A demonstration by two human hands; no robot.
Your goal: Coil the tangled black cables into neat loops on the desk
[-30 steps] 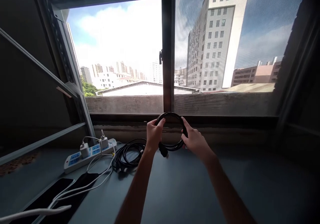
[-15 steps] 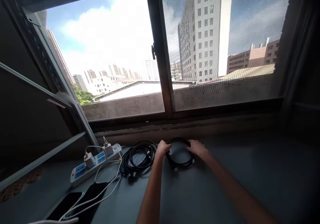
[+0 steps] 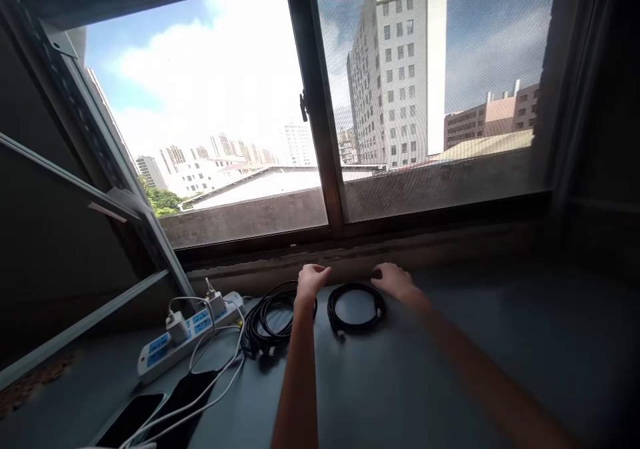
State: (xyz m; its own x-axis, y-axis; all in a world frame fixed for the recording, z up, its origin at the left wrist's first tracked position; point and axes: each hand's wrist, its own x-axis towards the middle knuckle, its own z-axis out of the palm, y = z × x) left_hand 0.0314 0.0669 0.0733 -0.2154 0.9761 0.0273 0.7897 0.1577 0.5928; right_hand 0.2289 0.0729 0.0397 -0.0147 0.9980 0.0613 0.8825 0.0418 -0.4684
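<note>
A small coiled black cable (image 3: 355,327) lies flat on the grey surface, its connector ends resting at the front and right of the ring. My left hand (image 3: 311,282) hovers above the gap between this coil and a larger coiled black cable (image 3: 270,334), thumb held apart from the fingers and nothing in it. Just above and right of the small coil is my right hand (image 3: 393,281), fingers curved and apart, also holding nothing. The left hand and wrist partly cover the larger coil's right side.
On the left, a white power strip (image 3: 190,339) holds two plugged-in chargers with white cables (image 3: 220,402). Two dark phones (image 3: 133,417) lie at the lower left. A window frame (image 3: 330,195) and sill run along the back; a metal rail (image 3: 170,245) slants down at left.
Both hands have let go of the small coil and lifted away from it. It now rests by itself on the surface. The view has shifted slightly.
</note>
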